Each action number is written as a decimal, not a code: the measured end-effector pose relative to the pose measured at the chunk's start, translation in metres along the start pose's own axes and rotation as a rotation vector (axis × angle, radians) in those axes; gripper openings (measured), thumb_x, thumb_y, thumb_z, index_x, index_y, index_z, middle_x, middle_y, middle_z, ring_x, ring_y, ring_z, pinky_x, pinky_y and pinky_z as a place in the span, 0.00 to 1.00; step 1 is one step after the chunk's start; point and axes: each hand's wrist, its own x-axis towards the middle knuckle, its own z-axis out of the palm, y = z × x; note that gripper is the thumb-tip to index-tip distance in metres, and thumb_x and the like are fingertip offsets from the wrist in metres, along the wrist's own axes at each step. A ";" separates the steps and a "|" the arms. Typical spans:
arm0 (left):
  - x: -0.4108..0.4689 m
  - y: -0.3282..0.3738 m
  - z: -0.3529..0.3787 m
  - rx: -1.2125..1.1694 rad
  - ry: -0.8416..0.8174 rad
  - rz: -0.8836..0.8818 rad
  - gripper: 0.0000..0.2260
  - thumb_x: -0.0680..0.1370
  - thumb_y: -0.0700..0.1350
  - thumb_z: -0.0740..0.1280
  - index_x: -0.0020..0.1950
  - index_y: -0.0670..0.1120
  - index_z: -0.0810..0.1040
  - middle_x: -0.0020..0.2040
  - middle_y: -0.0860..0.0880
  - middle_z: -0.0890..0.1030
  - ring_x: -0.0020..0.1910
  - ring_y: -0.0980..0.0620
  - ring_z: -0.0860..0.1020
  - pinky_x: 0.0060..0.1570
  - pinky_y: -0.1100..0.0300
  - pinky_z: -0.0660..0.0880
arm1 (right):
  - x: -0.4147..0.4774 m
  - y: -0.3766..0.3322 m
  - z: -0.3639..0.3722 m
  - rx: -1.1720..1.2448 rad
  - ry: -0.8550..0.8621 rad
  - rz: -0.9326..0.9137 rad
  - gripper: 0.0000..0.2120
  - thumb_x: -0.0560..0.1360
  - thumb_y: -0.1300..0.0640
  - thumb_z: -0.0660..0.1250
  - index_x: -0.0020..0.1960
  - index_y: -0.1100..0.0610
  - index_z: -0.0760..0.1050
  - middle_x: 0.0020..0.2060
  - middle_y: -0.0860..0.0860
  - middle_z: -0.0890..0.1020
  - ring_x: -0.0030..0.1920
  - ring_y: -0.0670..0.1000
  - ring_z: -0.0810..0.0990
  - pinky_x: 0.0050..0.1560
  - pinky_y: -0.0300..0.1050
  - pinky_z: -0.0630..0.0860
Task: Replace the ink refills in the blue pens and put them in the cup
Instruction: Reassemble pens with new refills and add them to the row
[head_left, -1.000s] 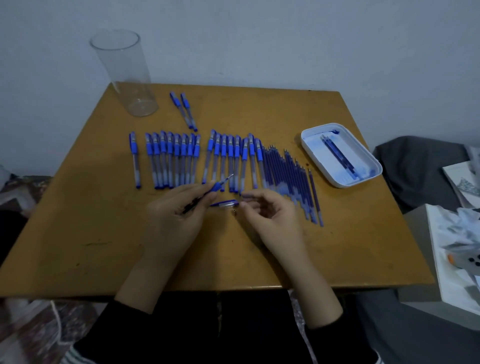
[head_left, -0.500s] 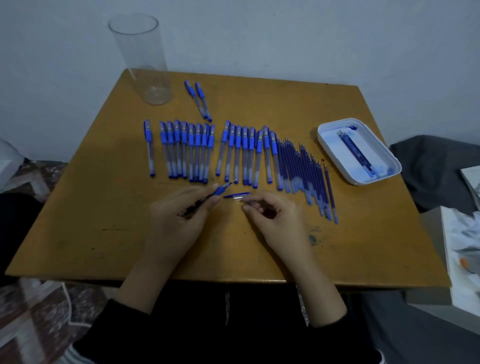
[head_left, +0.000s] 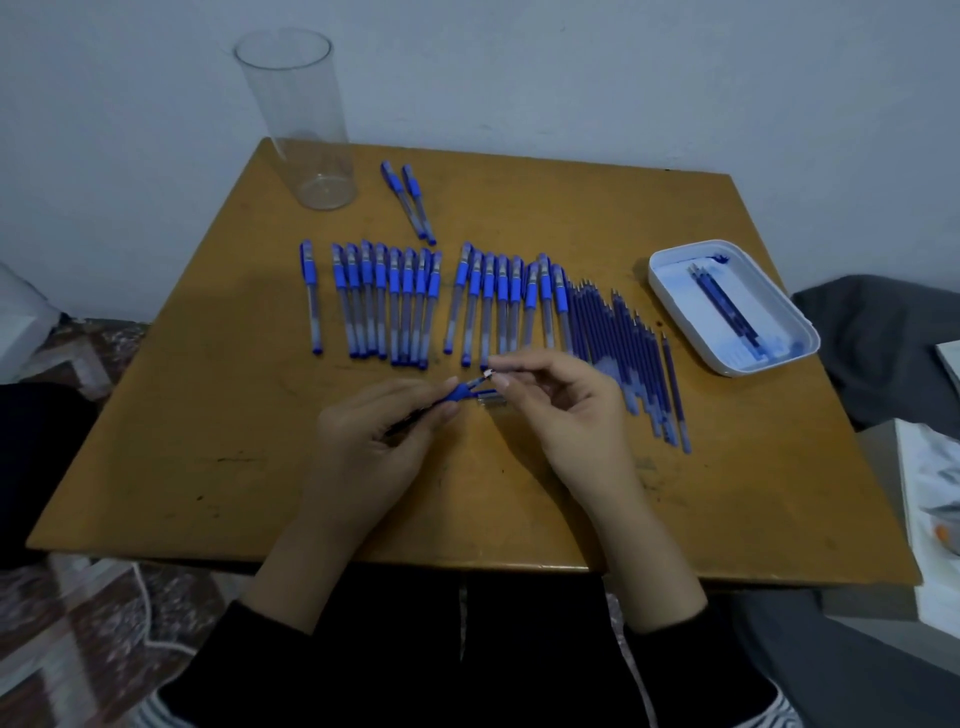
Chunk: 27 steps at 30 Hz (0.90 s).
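My left hand (head_left: 374, 441) grips a blue pen (head_left: 456, 393) by its barrel, with the tip pointing up and right. My right hand (head_left: 563, 408) pinches the small tip piece (head_left: 487, 373) at the pen's front end. A blue pen cap (head_left: 489, 398) lies on the table just under my fingers. A long row of capped blue pens (head_left: 405, 306) lies across the middle of the table. Beside them on the right lie several loose dark-blue refills (head_left: 618, 353). The tall clear cup (head_left: 301, 119) stands empty at the far left corner.
Two more blue pens (head_left: 410, 202) lie near the cup. A white tray (head_left: 675, 291) with a few refills sits at the right side of the brown table (head_left: 208, 457). Grey cloth and white boxes lie beyond the right edge.
My right hand has risen from the cap on the table to the tip of the pen in my left hand. The view has tilted, so the table sits lower in the frame.
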 end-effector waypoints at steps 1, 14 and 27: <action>0.000 -0.001 0.000 -0.003 0.000 0.002 0.11 0.75 0.42 0.75 0.57 0.44 0.85 0.52 0.53 0.84 0.50 0.61 0.83 0.52 0.69 0.77 | 0.000 0.000 0.000 -0.035 -0.031 -0.008 0.09 0.75 0.67 0.70 0.52 0.56 0.83 0.46 0.48 0.85 0.49 0.43 0.83 0.51 0.37 0.78; -0.001 -0.005 0.002 -0.029 -0.026 0.015 0.10 0.75 0.41 0.76 0.57 0.43 0.86 0.51 0.51 0.85 0.49 0.58 0.83 0.49 0.61 0.80 | 0.010 0.000 -0.001 -0.387 -0.211 -0.146 0.03 0.78 0.59 0.69 0.50 0.56 0.79 0.41 0.48 0.80 0.44 0.48 0.79 0.46 0.45 0.78; -0.001 -0.004 0.002 -0.042 -0.046 0.017 0.10 0.76 0.43 0.74 0.56 0.42 0.86 0.49 0.49 0.85 0.47 0.56 0.83 0.45 0.57 0.80 | 0.007 0.002 -0.007 -0.408 -0.154 -0.220 0.12 0.76 0.51 0.69 0.56 0.55 0.82 0.47 0.45 0.83 0.49 0.44 0.81 0.51 0.40 0.79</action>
